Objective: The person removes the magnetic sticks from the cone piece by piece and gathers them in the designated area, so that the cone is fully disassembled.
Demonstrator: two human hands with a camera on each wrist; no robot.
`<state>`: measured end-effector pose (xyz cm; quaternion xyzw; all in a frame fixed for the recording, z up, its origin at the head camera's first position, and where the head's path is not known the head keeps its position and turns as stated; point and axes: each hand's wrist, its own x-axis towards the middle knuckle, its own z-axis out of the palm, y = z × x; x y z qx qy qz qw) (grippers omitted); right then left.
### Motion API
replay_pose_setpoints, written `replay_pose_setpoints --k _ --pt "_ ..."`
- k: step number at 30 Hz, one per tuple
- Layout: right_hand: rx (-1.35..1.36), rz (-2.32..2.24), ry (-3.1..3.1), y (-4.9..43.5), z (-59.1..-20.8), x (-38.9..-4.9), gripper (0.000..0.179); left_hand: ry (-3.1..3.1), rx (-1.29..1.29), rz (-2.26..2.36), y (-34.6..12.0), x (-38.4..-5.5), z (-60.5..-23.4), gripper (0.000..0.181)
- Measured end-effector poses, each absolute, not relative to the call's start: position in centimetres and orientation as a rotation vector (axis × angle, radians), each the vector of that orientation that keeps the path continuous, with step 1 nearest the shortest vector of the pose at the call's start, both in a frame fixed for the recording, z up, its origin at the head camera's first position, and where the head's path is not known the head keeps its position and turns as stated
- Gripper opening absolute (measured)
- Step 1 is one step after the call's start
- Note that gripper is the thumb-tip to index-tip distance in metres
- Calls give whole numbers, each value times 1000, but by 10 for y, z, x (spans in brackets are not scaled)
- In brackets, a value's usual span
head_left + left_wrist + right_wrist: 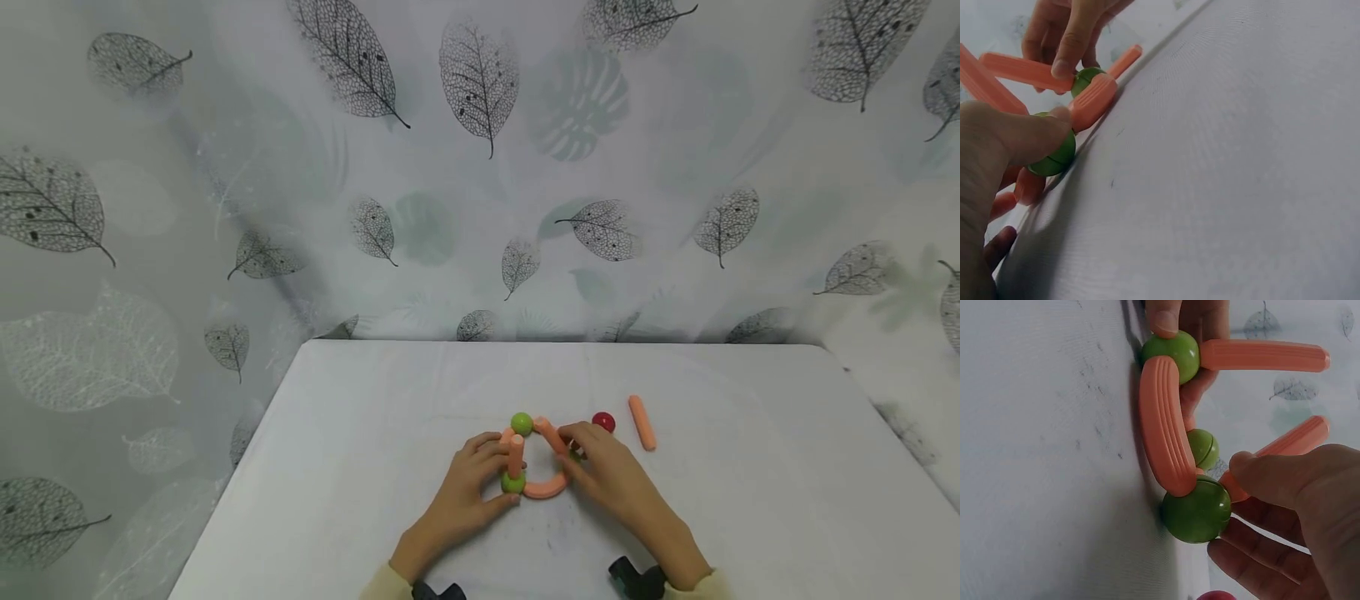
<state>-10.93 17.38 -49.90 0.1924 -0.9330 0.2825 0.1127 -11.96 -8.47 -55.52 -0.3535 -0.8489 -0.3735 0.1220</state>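
Observation:
Several grooved orange rods and green balls are joined into a ring-like toy frame on the table. My left hand (471, 485) grips the near-left green ball (1180, 357), thumb pressed on its side; a straight orange rod (1266, 355) sticks up from this ball. At the right side, my right hand (609, 468) pinches the base of a second raised orange rod (1297, 436), which leans out of another green ball (1196, 511). A curved orange rod (546, 487) links these two balls along the front. The third green ball (521, 423) sits at the back.
A red ball (603, 422) lies just beyond my right hand. Farther right, a loose straight orange rod (642, 422) rests on the white table (360, 433). A leaf-patterned curtain (465, 208) hangs behind the table's back edge.

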Motion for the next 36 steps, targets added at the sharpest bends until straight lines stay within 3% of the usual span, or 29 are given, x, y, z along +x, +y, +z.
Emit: replay_pose_setpoints --k 12,36 --pt "557 563 -2805 169 -491 -104 33 -2506 -1009 -1087 -84 -119 -556 44" --pt "589 566 -2634 172 -496 -106 36 -2511 -1009 -1094 -86 -119 -554 43"
